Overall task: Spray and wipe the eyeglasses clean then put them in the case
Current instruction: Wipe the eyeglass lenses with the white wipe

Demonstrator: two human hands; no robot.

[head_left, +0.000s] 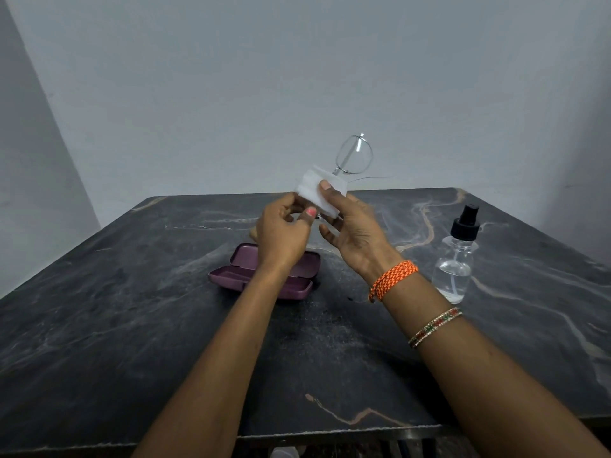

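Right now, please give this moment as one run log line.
wiping | right hand holds cloth on eyeglasses | left hand holds eyeglasses | case open

Dim, even, cool grey indoor light, soft faint shadows beneath the case on the table, small bright glint on the eyeglasses, wide-angle bowing at the edges, slight softness and grain throughout

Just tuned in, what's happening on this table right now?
A person holds the eyeglasses up above the table, the right hand wrapping a white cloth round one lens while the left hand grips the frame. The purple case lies open below; the spray bottle stands to the right.
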